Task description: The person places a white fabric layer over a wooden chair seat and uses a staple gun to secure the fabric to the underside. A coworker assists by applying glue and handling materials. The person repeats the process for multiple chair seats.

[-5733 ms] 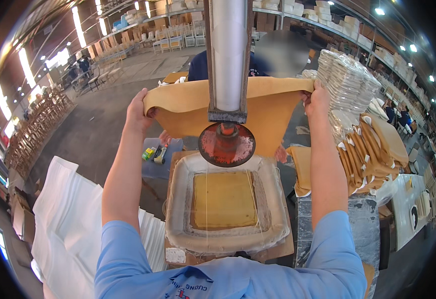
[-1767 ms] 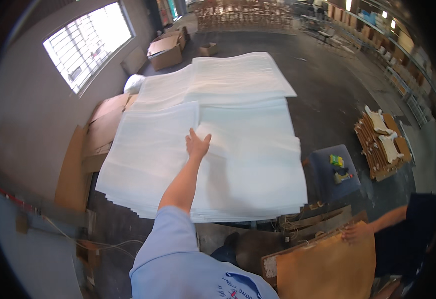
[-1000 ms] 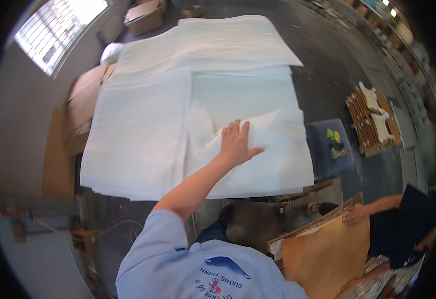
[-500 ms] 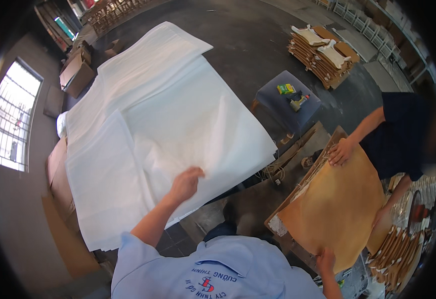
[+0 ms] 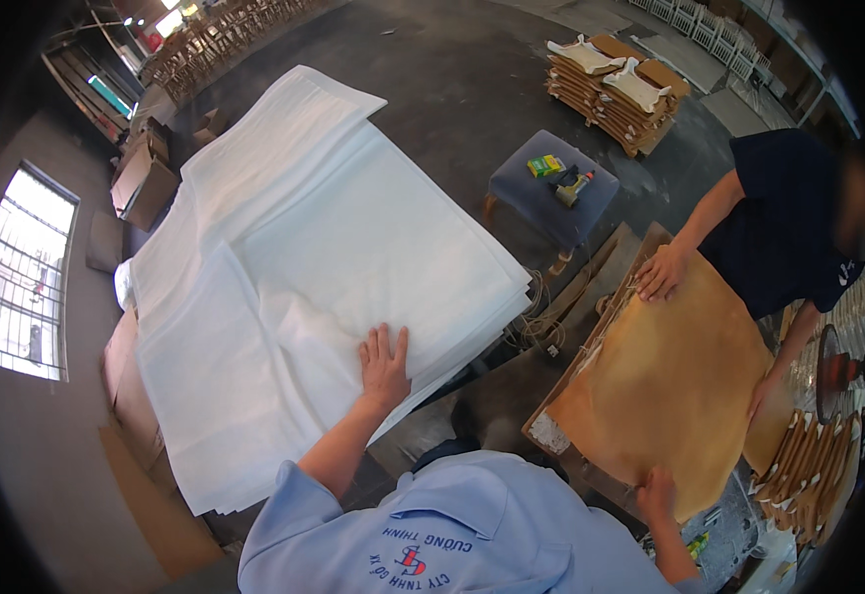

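Left hand [image 5: 383,364] slid nearer stack edge, flat, open on white sheets [image 5: 353,247]; right hand [image 5: 656,492] grasping brown panel [image 5: 665,381].

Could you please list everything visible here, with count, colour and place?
white sheets: one large stack, white, left and centre, with a top sheet partly lifted
tan panel: one, yellow-brown, on the work stand at right
upholstered stool: one, grey-blue, behind the panel, with small tools on its seat
wooden parts stack: one pile, brown with white pads, on the floor at top
cardboard boxes: a few, brown, far left
co-worker: one, dark shirt, both hands on the panel's far side
left hand: flat on the white sheets, fingers spread
right hand: on the tan panel's near edge
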